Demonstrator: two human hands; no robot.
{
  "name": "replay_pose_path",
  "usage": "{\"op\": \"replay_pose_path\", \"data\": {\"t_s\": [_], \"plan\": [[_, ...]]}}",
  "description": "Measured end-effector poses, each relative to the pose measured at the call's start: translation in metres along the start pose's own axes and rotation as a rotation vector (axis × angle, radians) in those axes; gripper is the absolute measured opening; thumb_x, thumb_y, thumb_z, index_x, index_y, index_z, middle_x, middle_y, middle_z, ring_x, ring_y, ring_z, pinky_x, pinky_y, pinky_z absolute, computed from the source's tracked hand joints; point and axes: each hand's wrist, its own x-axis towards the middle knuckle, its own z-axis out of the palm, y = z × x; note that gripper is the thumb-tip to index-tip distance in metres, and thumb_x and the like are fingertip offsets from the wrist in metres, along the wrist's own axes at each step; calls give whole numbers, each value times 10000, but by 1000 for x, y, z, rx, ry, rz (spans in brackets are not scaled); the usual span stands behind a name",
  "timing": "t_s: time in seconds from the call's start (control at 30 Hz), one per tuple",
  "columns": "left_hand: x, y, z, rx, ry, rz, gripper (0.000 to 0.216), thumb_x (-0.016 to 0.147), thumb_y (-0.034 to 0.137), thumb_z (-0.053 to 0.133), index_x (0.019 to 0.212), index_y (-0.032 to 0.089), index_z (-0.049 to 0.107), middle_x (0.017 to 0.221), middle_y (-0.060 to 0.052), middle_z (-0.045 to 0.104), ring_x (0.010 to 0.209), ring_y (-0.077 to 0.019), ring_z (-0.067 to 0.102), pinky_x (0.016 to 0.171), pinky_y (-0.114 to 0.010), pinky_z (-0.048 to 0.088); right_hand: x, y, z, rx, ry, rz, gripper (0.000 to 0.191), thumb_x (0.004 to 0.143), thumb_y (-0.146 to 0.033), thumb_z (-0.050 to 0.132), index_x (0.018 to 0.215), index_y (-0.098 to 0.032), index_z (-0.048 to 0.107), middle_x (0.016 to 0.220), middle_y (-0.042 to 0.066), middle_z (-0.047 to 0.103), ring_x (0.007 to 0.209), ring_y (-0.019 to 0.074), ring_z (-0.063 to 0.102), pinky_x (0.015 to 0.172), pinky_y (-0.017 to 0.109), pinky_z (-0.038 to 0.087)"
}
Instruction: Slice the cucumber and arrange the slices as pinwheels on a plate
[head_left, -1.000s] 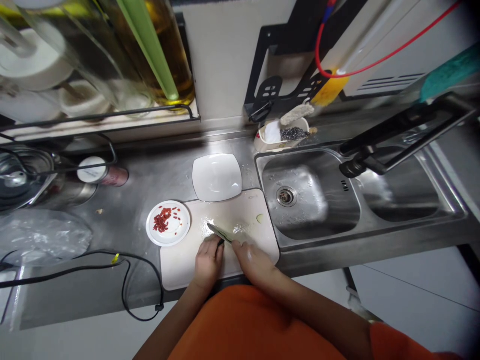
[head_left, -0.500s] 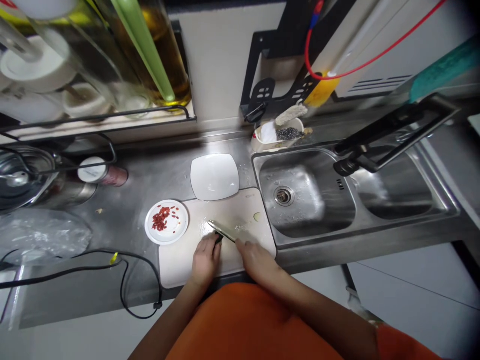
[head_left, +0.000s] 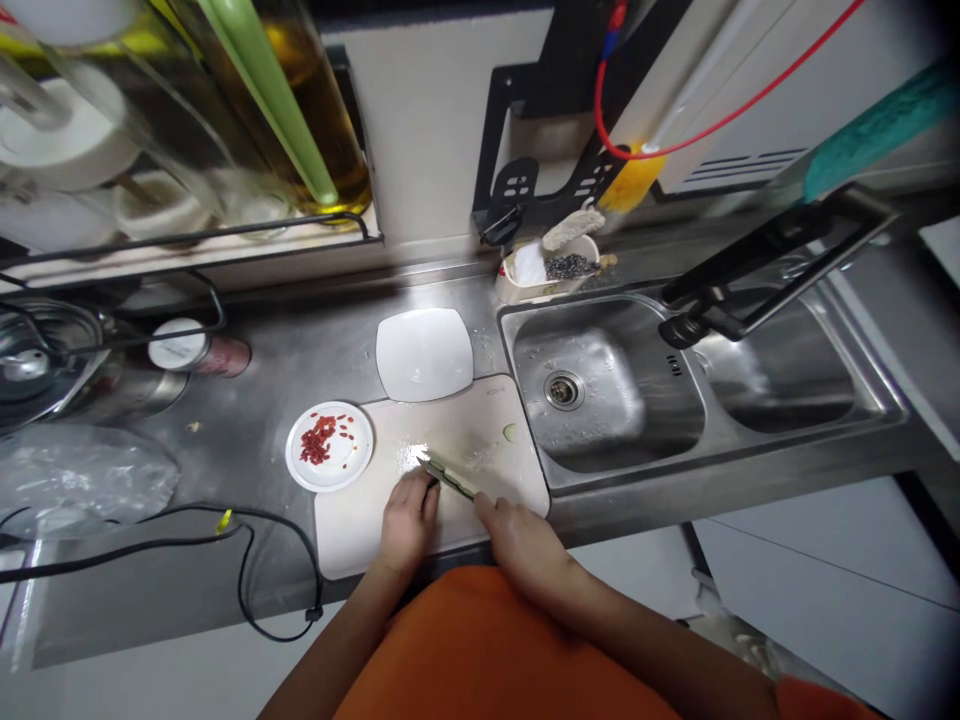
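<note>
My right hand [head_left: 523, 535] is closed round the handle end of a knife [head_left: 448, 474], whose blade points up and left over the cutting board [head_left: 352, 530]. Just below the blade, my left hand [head_left: 409, 520] has its fingers curled on a dark green piece that looks like cucumber [head_left: 433, 483], mostly hidden by the fingers. Green also shows along the blade. A pale green cucumber slice [head_left: 510, 432] lies by the board's right edge. At the board's upper left stands a round white plate [head_left: 295, 468] with small red dried berries [head_left: 319, 440].
A square white plate [head_left: 424, 352] sits behind the board. To the right is a double steel sink [head_left: 637, 400] with a black faucet [head_left: 750, 270]. At left are a lidded jar [head_left: 199, 348], a plastic bag [head_left: 90, 475] and a black cable [head_left: 277, 510]. A bottle rack [head_left: 225, 235] overhangs the back.
The knife has tilted and its tip has shifted slightly down, with green now showing along the blade. My left hand stays in nearly the same place. The whole view has shifted a little.
</note>
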Motion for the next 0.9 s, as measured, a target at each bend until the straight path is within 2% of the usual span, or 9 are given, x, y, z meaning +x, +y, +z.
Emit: {"op": "replay_pose_path", "data": {"t_s": [0.27,0.73,0.9], "plan": [[0,0,0,13,-14,-3,180,884,252,471,996,180,593,966,-72,656,904,-192,603,827,-349,500,-2,-2,-10,9,-33,5,377,891,-64,253,1124,-165,532,917,111,654,813,210,644,625,250,447],[0,-2,2,3,1,-1,198,888,257,460,1013,186,597,950,-71,662,898,-188,606,821,-343,504,4,-3,-10,-6,-17,-20,355,883,-48,270,1096,-161,531,901,105,661,797,192,639,629,230,423],[-1,-3,3,-11,5,-9,202,888,248,462,1031,187,592,982,-68,660,918,-189,602,845,-351,499,10,-4,-4,-16,27,-39,363,874,-35,271,1095,-151,535,879,108,657,792,205,636,634,253,426]]}}
